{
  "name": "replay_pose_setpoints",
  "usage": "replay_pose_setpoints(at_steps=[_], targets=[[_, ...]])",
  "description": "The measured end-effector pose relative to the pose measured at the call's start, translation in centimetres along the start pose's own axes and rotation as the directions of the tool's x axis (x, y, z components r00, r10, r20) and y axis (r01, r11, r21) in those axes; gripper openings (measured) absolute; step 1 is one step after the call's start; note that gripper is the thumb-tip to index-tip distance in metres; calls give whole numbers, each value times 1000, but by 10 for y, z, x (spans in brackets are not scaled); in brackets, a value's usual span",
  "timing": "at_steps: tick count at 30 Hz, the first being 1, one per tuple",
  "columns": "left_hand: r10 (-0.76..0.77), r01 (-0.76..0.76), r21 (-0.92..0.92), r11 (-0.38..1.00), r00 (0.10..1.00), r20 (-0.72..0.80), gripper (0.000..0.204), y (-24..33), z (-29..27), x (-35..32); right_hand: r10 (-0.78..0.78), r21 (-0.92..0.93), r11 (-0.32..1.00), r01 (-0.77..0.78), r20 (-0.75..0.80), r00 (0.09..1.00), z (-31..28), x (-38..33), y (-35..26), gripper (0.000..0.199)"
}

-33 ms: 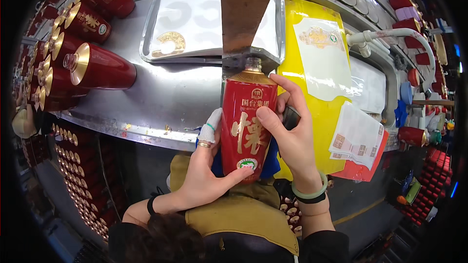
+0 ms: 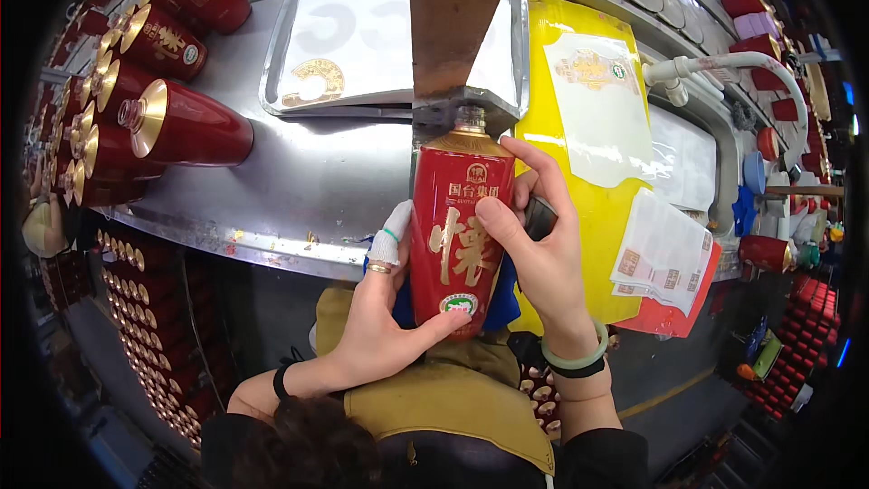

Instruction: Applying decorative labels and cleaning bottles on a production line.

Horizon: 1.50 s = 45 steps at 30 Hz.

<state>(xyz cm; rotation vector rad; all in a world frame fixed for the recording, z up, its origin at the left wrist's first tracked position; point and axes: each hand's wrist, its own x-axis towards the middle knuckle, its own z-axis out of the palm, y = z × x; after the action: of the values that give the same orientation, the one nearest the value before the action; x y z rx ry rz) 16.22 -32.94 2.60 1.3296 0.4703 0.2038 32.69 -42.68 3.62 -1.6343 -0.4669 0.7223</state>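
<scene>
A red glass bottle (image 2: 444, 263) with a gold shoulder, gold lettering and a green-and-white round mark is held in front of my body, its uncapped threaded neck pointing away from me. My left hand (image 2: 385, 317) grips its left side low down, the thumb across the lower front; a white finger cover is on the index finger. On the right side, my right hand (image 2: 543, 235) presses its thumb on the front and stretches its index finger toward the shoulder. A dark rounded object (image 2: 540, 219) shows by that hand's curled fingers; its kind is unclear. A dark bracket touches the bottle's neck end.
Several red bottles (image 2: 195, 127) crowd the metal bench at left. A metal tray (image 2: 272, 81) with decal sheets (image 2: 348, 27) lies beyond, crossed by a brown beam (image 2: 457, 18). At right are a yellow board (image 2: 557, 235), a cut decal sheet (image 2: 602, 118) and a white faucet (image 2: 724, 63).
</scene>
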Motion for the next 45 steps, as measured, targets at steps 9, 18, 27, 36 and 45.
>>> replay_pose_setpoints(at_steps=[9,18,27,36,45], targets=[[11,-11,24,1000,1000,-6,102,-1,1,-1,15,35,999,-15,-6,1000,1,-1,1,60],[30,-30,3,1000,1000,-4,101,-4,1,-2,7,28,1000,-7,-4,1000,0,0,2,61],[79,-80,35,996,997,12,97,-4,2,-2,-127,64,990,127,11,992,-17,2,-5,49],[45,-44,-57,997,999,15,95,-6,1,-2,-495,-203,850,487,12,869,-47,4,-29,28],[-2,-3,-165,986,1000,-31,89,-9,0,-1,22,193,981,-32,55,998,-1,-4,9,57]])
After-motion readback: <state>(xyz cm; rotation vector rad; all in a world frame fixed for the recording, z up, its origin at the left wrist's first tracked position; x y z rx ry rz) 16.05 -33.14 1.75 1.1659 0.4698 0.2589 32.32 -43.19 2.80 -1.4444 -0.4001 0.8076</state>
